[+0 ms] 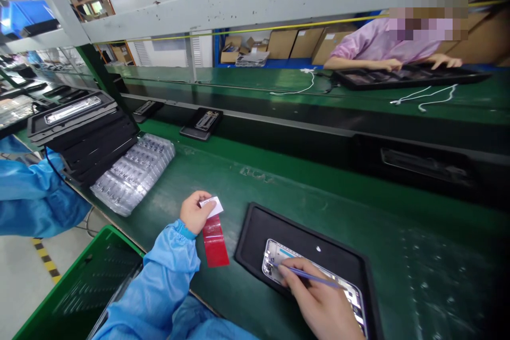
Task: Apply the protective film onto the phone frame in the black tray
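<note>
My left hand (195, 214) pinches a small white label sheet (213, 206) between thumb and fingers. From beneath that sheet a shiny red film strip (215, 244) extends down over the green bench. My right hand (319, 297) is closed around slim purple-blue tweezers (306, 275), whose tip meets the upper left end of a silver phone frame (285, 248). The frame lies in a black tray (258, 228), partly covered by my right hand. A tiny white piece (318, 248) rests on the tray beside the frame.
Stacked clear plastic trays (135, 172) and black trays (87, 138) stand at left. A green crate (83, 281) is below the bench edge. Behind runs a dark conveyor (279, 122) carrying black trays (202, 123). Across it, a person in pink (366, 42) handles another tray.
</note>
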Tool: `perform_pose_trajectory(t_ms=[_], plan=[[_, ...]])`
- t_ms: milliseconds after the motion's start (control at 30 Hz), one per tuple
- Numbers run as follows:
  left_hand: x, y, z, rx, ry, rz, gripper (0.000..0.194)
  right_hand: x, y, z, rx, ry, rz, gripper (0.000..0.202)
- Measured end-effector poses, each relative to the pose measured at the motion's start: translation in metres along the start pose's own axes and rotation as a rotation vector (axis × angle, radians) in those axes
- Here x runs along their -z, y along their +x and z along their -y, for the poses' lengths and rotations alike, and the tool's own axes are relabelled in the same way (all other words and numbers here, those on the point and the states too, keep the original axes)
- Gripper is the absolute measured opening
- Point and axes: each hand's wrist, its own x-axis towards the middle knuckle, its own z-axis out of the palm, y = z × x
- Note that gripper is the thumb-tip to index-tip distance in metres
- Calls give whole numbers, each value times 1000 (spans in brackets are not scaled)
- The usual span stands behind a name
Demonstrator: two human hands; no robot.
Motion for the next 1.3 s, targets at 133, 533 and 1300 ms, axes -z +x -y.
perform_pose_trajectory(t_ms=[133, 533, 1300], plan=[[0, 0, 0, -2, 4, -3, 28, 0, 0, 1, 64, -18, -18, 31], [-1, 0, 3, -26, 31, -5, 28, -2, 0, 0, 69, -27, -13, 30], [20, 49, -22, -123, 281, -3, 63, 198, -108, -106, -264, -448, -691, 34]])
